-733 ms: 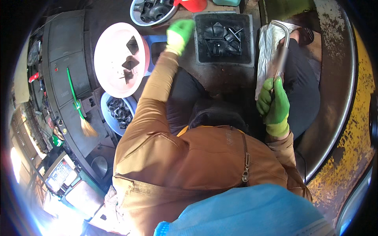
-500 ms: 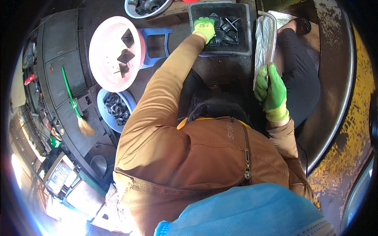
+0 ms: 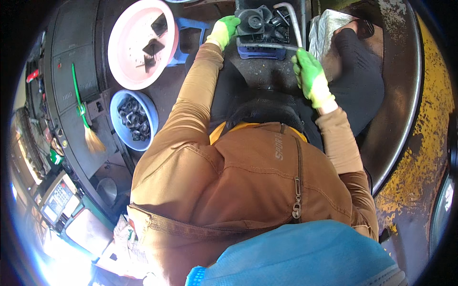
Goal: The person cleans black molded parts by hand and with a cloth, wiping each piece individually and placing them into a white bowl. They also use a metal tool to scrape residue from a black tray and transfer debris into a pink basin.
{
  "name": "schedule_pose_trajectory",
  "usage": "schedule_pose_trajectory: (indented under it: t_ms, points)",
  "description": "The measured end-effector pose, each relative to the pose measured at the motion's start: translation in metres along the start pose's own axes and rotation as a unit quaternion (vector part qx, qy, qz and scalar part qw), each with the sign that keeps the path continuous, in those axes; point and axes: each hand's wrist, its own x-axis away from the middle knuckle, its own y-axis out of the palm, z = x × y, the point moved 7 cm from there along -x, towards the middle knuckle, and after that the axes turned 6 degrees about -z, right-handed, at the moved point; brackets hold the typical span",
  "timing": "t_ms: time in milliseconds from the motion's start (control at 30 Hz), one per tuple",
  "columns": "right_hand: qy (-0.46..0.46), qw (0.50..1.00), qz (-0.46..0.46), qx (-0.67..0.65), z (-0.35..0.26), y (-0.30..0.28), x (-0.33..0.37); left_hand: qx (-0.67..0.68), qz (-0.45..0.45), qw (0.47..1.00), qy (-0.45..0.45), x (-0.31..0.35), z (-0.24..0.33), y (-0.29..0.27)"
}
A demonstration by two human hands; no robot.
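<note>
My left hand [image 3: 224, 31], in a green-and-yellow work glove, grips the left edge of a black square-flanged part [image 3: 252, 21] with a round raised middle. That part is held over a dark rectangular bin [image 3: 299, 28], where more black parts [image 3: 280, 34] lie in a heap. In my right hand [image 3: 311, 77], gloved the same way, is a bent metal rod [image 3: 293, 25]. The rod's long shaft rises from my fist, and its hooked end lies above the bin's right side, close to the flanged part.
Left of the bin, a pink basin [image 3: 134, 71] holds a few dark pieces, beside a blue stool [image 3: 181, 55]. A blue tub [image 3: 151, 116] of black parts stands nearer. At far left are a grey cabinet [image 3: 76, 76] and a broom [image 3: 94, 139]; a curved metal edge [image 3: 414, 102] runs along the right.
My left hand has come up from the bin with the black flanged part. My right hand has brought the rod leftward, tilting its bent end over the bin. The view has shifted slightly.
</note>
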Motion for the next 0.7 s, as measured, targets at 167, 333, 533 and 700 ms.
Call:
schedule_pose_trajectory:
  t_ms: [167, 333, 533, 700]
  points:
    - [-0.073, 0.851, 0.065, 0.515, 0.026, 0.022, -0.042, 0.19, 0.054, 0.967, -0.158, 0.033, -0.049, -0.007]
    - [-0.063, 0.801, 0.076, 0.591, 0.044, 0.023, -0.066, -0.406, 0.158, 0.9, -0.008, 0.029, -0.027, -0.017]
    - [-0.089, 0.798, 0.086, 0.59, 0.046, 0.02, -0.072, -0.499, 0.101, 0.835, 0.209, 0.016, -0.009, 0.03]
    - [-0.095, 0.798, 0.067, 0.592, 0.039, 0.027, -0.059, -0.439, 0.015, 0.882, 0.17, 0.014, -0.008, 0.03]
